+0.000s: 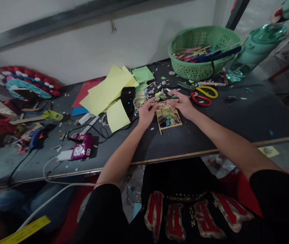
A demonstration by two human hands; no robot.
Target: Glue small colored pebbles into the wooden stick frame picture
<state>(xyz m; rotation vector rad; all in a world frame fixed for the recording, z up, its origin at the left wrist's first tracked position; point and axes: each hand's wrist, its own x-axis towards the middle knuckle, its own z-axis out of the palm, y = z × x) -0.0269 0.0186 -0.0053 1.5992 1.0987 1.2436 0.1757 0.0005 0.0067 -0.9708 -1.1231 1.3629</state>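
A: Where is the small pale-wood frame (171,127)?

B: Between the hands, at the near side of the dark grey tabletop (197,137). Whether it rests flat, I can't tell.

A: How are the fingers placed?

B: The left hand (148,112) has its fingertips drawn narrowly together at the frame's far left corner; the right hand (183,104) is bent similarly at the far right. I can't tell whether either pinches anything.

A: What's inside the frame?

B: Mixed coloured stones (169,121) along the near half, thin red strands farther back.

A: And around it?

B: Red-and-yellow-handled scissors (194,95) to the right, a green plastic basket (193,70) beyond, yellow paper sheets (108,88) to the left.
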